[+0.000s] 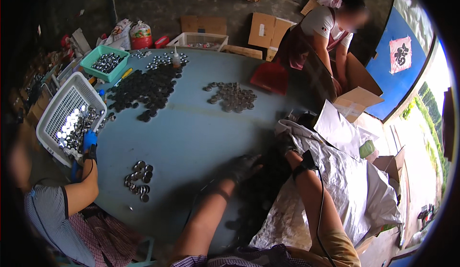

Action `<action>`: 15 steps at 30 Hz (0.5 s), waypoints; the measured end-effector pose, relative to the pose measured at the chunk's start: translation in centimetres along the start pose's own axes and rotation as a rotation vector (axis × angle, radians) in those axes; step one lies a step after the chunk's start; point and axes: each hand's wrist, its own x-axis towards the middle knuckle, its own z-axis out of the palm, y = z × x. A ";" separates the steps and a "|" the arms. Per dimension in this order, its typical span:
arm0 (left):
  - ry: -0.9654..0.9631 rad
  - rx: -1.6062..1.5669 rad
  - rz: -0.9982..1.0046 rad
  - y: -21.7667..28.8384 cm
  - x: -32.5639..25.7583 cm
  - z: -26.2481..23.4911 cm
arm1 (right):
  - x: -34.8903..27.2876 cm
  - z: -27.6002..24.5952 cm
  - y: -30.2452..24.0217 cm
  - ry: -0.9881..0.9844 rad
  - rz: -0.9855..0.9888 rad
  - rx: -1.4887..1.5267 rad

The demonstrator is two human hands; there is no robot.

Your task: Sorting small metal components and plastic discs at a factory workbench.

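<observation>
On the blue worktop [182,137], at least three groups of discs lie apart: one large dark group [148,90], one middle group [231,97] and one small near group [139,178]. One shadowed heap [261,188] lies between the two hands, beside one silver sack [335,176] at the right edge. Open room separates the middle group from the left hand [244,168]. Both forearms extend forward; the left hand slants rightward at the heap, the right hand [286,144] is at the sack's edge. Finger closure cannot be told for either hand.
</observation>
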 end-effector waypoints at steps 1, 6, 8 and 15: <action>-0.042 0.049 -0.051 -0.8 -0.5 -0.2 | 0.1 -1.9 -2.1 -0.081 0.061 0.107; -0.052 0.062 -0.276 -2.6 -3.2 -3.9 | 2.5 -17.0 -10.4 -0.039 0.072 0.904; -0.072 0.130 -0.234 -0.6 -1.4 -3.7 | 0.3 -15.5 -9.3 0.051 0.132 0.327; -0.163 0.022 -0.455 1.0 -0.7 -5.2 | 0.8 -22.0 -9.6 -0.048 -0.123 0.510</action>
